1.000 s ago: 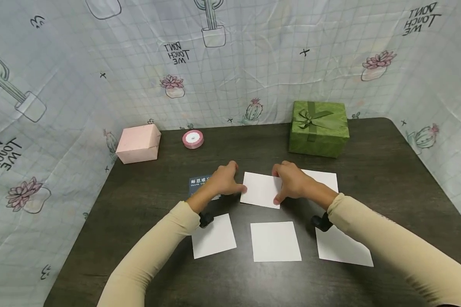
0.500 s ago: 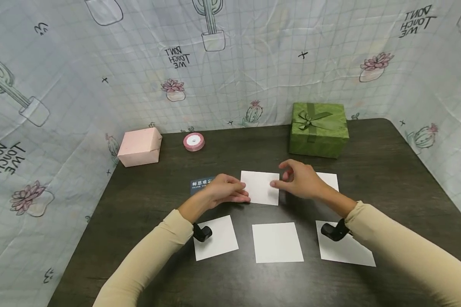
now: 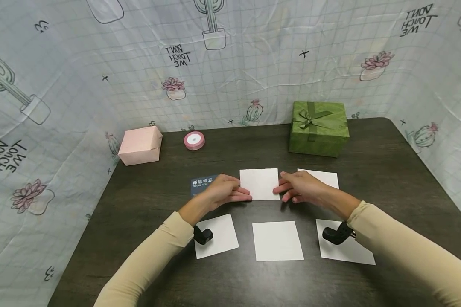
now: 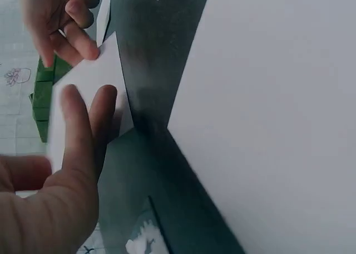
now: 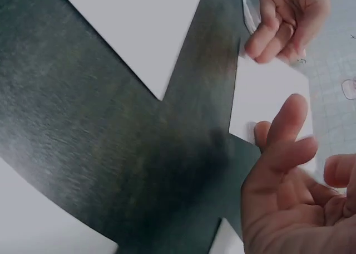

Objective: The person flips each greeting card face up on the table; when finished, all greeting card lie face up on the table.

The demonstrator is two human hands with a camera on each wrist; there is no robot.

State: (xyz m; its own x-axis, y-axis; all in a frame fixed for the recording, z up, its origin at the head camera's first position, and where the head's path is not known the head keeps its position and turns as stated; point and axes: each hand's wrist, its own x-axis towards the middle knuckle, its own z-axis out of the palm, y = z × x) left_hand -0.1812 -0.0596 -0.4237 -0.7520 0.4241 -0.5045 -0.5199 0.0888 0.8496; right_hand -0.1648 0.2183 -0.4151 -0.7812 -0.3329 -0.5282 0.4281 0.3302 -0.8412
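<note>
L hand (image 3: 226, 190), ctr. frame, fingers extended, touching L edge of white card (image 3: 259, 183); R hand (image 3: 300, 186), fingers spread, loosely bent, at R edge; sleeved forearms (image 3: 153, 249) angled in from frame btm.

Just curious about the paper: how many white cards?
5: one white card between left hand and right hand, one beyond the right hand, three nearer: left, middle, right. Others may be hidden.

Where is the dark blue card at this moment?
In the head view, the dark blue card lies left of centre, partly hidden by the left hand.
</note>
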